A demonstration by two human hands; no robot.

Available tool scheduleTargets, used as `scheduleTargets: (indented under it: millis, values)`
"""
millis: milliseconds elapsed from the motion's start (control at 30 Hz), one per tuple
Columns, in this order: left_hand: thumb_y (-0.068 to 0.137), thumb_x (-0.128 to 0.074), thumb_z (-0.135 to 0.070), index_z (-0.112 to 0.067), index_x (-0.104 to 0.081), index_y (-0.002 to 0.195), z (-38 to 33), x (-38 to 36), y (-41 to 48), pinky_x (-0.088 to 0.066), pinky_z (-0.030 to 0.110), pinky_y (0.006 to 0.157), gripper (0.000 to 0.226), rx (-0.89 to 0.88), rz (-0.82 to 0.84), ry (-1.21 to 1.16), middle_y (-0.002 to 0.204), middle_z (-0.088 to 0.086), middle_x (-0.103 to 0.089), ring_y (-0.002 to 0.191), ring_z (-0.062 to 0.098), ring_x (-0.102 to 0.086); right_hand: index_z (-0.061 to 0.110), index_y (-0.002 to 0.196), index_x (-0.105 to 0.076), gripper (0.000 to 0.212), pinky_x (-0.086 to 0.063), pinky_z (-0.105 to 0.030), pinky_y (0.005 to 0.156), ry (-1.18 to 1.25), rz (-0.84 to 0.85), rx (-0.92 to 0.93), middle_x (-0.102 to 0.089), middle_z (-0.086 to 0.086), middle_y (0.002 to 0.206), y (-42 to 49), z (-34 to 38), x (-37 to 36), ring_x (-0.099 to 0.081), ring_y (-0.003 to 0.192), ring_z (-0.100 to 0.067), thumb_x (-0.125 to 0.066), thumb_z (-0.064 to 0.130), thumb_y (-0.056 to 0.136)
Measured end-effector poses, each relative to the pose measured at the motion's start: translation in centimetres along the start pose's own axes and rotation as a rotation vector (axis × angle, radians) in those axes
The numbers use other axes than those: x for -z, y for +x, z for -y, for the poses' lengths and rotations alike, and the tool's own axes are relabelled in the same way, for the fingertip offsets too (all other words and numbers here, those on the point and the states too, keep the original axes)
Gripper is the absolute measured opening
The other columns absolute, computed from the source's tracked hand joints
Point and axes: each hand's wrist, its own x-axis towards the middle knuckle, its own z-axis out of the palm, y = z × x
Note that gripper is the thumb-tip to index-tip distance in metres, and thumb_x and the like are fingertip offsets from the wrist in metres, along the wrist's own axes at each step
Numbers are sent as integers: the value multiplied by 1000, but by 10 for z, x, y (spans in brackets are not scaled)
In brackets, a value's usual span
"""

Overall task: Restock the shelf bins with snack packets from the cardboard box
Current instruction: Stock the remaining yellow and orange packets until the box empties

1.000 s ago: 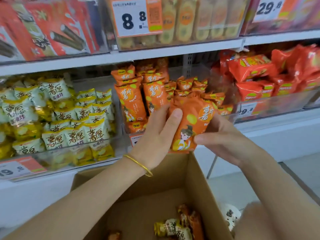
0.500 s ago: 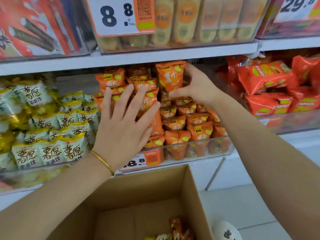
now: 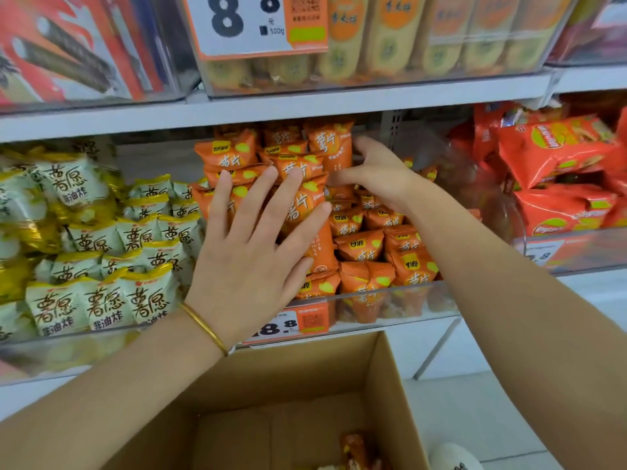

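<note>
**Stocking orange packets: middle shelf, centre bin**

Shelving: grey metal shelf board (image 3: 305,106) overhead, carrying clear tubs and a large "8.8" price card (image 3: 258,22). Below it, three clear bins side by side.
Centre bin (image 3: 390,303): heaped with orange snack packets (image 3: 359,249); price label (image 3: 288,325) on its front wall.
Left bin: yellow-and-white packets (image 3: 101,300). Right bin: red packets (image 3: 556,154).
Left hand (image 3: 251,252): fingers straight and spread, palm pressed flat against the front of the orange heap; gold bangle (image 3: 203,329) at the wrist.
Right hand (image 3: 376,174): reaching to the back top of the heap, thumb and fingers pinching the right edge of an upright orange packet (image 3: 329,147) just under the shelf board.
Cardboard box (image 3: 383,385): open, directly below the centre bin, between the forearms; a few packets (image 3: 356,449) lie on its bottom.
Floor (image 3: 475,412): pale, to the right of the box.
</note>
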Motion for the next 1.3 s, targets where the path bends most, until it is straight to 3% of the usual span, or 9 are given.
scheduleTargets:
  millis: [133, 300, 467, 667, 833, 967, 1100, 1233, 1300]
  values:
    - [94, -43, -39, -21, -43, 141, 1, 0, 0, -21, 66, 107, 51, -3, -1, -7, 149, 20, -34, 138, 40, -30, 11, 119, -59, 57, -52, -31, 92, -14, -117, 19, -67, -1, 112, -17, -3, 10, -64, 103, -15, -83, 11, 67]
    - [94, -42, -39, -21, -42, 142, 2, 0, 0, -20, 65, 108, 51, -4, 4, -19, 150, 20, -33, 138, 40, -29, 10, 116, -60, 59, -52, -45, 94, 83, -219, -27, -70, -3, 108, -34, -14, 18, -67, 101, -21, -85, 16, 62]
    - [94, -42, -39, -21, -41, 143, 2, 0, 0, -20, 65, 108, 52, -6, 13, -16, 151, 20, -31, 139, 40, -28, 6, 128, -51, 69, -52, -38, 93, -56, -222, 32, -65, -5, 116, -26, 5, -3, -63, 105, -19, -83, 7, 67]
    - [94, -42, -39, -22, -40, 143, 1, 0, 0, -20, 65, 108, 52, -2, 13, -25, 150, 21, -32, 139, 40, -28, 7, 119, -59, 44, -51, -40, 94, -248, -200, -6, -67, -6, 113, -19, 5, -12, -63, 104, -22, -76, 15, 79]
    - [94, -41, -39, -21, -40, 144, 2, -1, 0, -20, 65, 108, 53, -1, 8, -31, 150, 21, -31, 139, 40, -28, 5, 122, -53, 38, -40, -24, 83, -482, -279, 58, -59, -11, 122, -27, 7, -25, -54, 113, -25, -67, 18, 88]
    - [94, -43, -39, -21, -40, 144, 1, -3, -1, -20, 65, 108, 53, -6, 5, -32, 150, 22, -31, 138, 40, -29, 5, 128, -48, 43, -38, -28, 92, -539, -279, 60, -52, -13, 128, -32, 8, -30, -48, 119, -27, -63, 20, 91]
    - [95, -43, -39, -21, -39, 144, 2, 0, -2, -19, 65, 109, 52, -6, 9, -33, 150, 21, -31, 138, 41, -28, 6, 130, -47, 52, -37, -21, 83, -482, -257, 66, -55, -10, 127, -43, 9, -23, -52, 117, -24, -70, 22, 86]
    - [95, -42, -38, -22, -36, 145, 5, 2, -4, -19, 65, 109, 53, -21, 25, -12, 151, 21, -29, 139, 41, -27, 6, 142, -36, 71, -44, -32, 100, -453, -305, 77, -51, -12, 134, -62, 11, -19, -50, 123, -24, -72, 23, 84]
    - [96, -43, -36, -22, -38, 145, 5, 5, -5, -19, 64, 109, 51, -25, 14, -10, 151, 21, -30, 139, 41, -28, 11, 142, -39, 67, -45, -28, 97, -440, -338, 90, -52, -8, 133, -83, 16, -16, -53, 117, -17, -71, 23, 85]
